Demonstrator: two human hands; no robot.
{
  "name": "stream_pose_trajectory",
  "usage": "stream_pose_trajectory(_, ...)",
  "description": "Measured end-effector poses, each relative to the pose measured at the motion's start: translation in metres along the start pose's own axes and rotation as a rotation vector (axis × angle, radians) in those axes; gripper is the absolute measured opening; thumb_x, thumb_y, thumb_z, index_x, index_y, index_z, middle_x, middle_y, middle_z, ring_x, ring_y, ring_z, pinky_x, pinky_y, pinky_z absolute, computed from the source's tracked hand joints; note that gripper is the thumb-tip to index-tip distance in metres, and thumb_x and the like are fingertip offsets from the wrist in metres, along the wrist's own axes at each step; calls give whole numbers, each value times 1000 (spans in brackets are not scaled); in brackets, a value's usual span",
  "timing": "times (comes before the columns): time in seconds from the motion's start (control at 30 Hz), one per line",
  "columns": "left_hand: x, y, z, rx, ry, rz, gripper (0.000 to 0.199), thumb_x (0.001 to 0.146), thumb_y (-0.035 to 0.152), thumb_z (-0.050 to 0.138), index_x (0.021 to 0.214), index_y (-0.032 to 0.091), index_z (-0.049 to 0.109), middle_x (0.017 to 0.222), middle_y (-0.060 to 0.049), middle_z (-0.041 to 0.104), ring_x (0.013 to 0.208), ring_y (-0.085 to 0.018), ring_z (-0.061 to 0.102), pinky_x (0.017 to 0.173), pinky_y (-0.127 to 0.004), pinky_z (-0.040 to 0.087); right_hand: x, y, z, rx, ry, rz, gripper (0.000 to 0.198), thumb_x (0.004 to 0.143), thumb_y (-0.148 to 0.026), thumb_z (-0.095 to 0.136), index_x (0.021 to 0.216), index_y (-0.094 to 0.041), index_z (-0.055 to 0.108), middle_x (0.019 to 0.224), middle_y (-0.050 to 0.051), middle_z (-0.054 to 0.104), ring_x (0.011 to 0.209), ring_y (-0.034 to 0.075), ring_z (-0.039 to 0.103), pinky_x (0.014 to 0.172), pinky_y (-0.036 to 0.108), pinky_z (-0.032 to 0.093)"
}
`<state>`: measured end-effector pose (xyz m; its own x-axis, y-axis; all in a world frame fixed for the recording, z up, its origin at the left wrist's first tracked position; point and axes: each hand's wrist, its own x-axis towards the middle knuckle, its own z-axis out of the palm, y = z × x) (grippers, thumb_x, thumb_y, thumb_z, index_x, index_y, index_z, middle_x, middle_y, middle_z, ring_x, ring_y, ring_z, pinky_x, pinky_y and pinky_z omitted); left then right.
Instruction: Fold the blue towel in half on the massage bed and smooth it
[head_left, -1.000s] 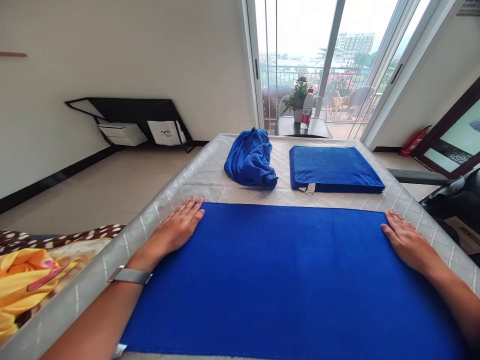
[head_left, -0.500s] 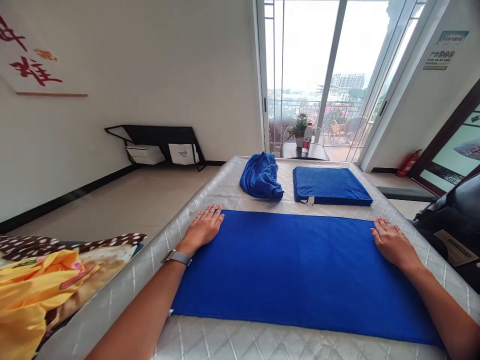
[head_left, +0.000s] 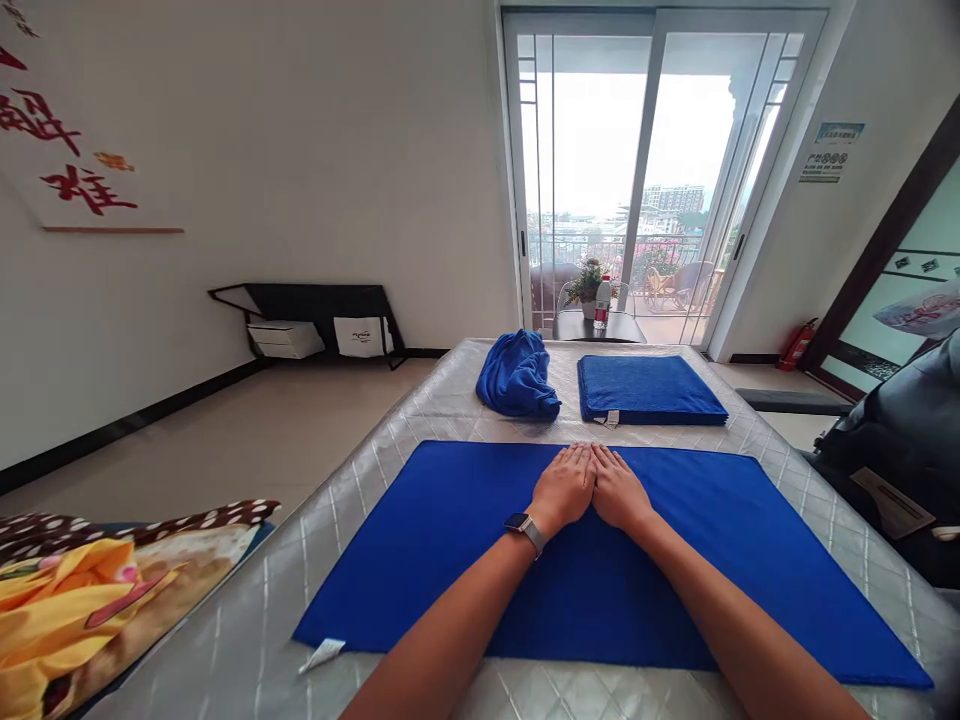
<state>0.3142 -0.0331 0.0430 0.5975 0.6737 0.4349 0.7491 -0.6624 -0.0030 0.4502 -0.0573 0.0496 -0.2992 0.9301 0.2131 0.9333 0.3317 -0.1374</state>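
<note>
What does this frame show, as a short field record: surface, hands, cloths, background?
surface: quilted grey mattress
left hand: flat, palm down on the spread blue towel, near its far edge; watch on the wrist
right hand: flat on the same towel, side by side with the left, touching it
hold: neither hand grips anything
other cloths: crumpled blue towel and folded blue towel stack beyond the hands
background: glass balcony door, bottle and plant on a small table
</note>
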Motion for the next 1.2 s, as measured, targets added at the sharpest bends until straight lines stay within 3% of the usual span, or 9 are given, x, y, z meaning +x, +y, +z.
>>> stream_pose_trajectory(0.3, -3, -3, 13, -36, -61, -85, 50, 106, 27, 25, 147, 4, 43, 150, -19, 51, 142, -23, 44, 117, -39, 36, -3, 4, 1, -41, -61, 27, 60, 99, -28, 26, 156, -8, 30, 162, 11, 29, 150, 22, 26, 124, 38, 20)
stream_pose_trajectory(0.43, -1, -6, 19, -46, -74, -41, 51, 106, 27, 22, 147, 6, 43, 151, -19, 49, 143, -23, 42, 118, -41, 35, -3, 0, 1, -29, -71, 39, 61, 99, -27, 26, 156, -8, 28, 163, 11, 28, 151, 21, 24, 124, 38, 17)
stream_pose_trajectory(0.6, -11, -33, 23, -37, -96, -7, 53, 105, 37, 26, 150, 15, 42, 152, -16, 49, 144, -25, 40, 117, -46, 35, -7, 11, -2, -3, -98, 130, 62, 101, -35, 19, 156, -7, 29, 163, 10, 27, 152, 20, 21, 124, 38, 16)
stream_pose_trajectory(0.7, -36, -77, 14, 5, -142, -99, 53, 105, 38, 26, 150, 16, 43, 154, -16, 46, 146, -26, 36, 118, -46, 33, -23, 50, -8, -32, -101, 216, 65, 102, -40, 17, 157, -6, 26, 164, 11, 26, 152, 20, 20, 124, 39, 15)
stream_pose_trajectory(0.87, -101, -185, -14, 121, -249, -282, 52, 102, 32, 28, 148, 15, 47, 158, -12, 41, 149, -26, 31, 121, -45, 27, -75, 163, -26, -125, -78, 374, 64, 102, -41, 15, 156, -10, 29, 164, 10, 28, 151, 19, 21, 124, 39, 17)
stream_pose_trajectory(0.97, -131, -236, -25, 179, -265, -393, 55, 99, 31, 28, 146, 11, 48, 156, -14, 43, 147, -27, 34, 119, -46, 30, -104, 215, -36, -169, -12, 435, 63, 100, -55, 29, 155, -24, 35, 164, 7, 28, 149, 23, 29, 125, 46, 17)
stream_pose_trajectory(1.07, -143, -253, -27, 197, -242, -414, 58, 98, 32, 27, 146, 8, 48, 154, -17, 45, 147, -28, 34, 118, -49, 33, -119, 238, -41, -184, 0, 465, 63, 99, -57, 29, 153, -26, 40, 164, 5, 28, 149, 24, 29, 125, 42, 19)
stream_pose_trajectory(1.2, -142, -245, -29, 218, -208, -414, 59, 98, 33, 26, 146, 5, 46, 154, -20, 45, 147, -30, 33, 117, -51, 33, -121, 239, -42, -219, -22, 486, 66, 100, -38, 12, 154, -7, 34, 162, 11, 33, 148, 19, 30, 125, 39, 20)
